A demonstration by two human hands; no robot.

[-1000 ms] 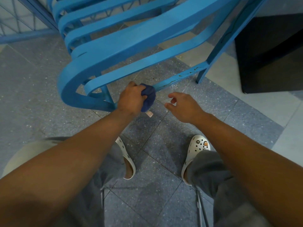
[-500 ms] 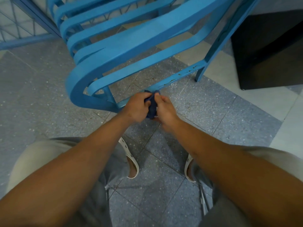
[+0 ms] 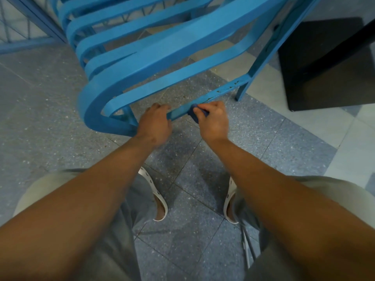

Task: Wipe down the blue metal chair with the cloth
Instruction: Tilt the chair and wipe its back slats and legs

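**Operator:** Chair (image 3: 162,51) first: the blue metal chair fills the upper half of my view, standing on the grey speckled floor (image 3: 50,110) right in front of my feet. Its flat slats curve round at the near left and run off toward the upper right, so that's the long axis of everything I'm working on.

**Observer:** Which piece are you on?

**Operator:** The lowest rail (image 3: 215,97), the thin bar that slants from near my hands up to the leg (image 3: 261,61) on the right. Its paint looks chipped farther along, so I judge that stretch still needs wiping.

**Observer:** Why two hands down there?

**Operator:** My left hand (image 3: 155,123) is wrapped around the rail's near end, grasping it; I'd say to steady the frame while I rub. My right hand (image 3: 213,118) sits just beside it on the same rail, fingers curled and pinching the cloth (image 3: 192,116) against the metal.

**Observer:** And the cloth?

**Operator:** Dark blue, bunched small, mostly hidden under my fingers. It's placed to slide along the rail toward the leg.
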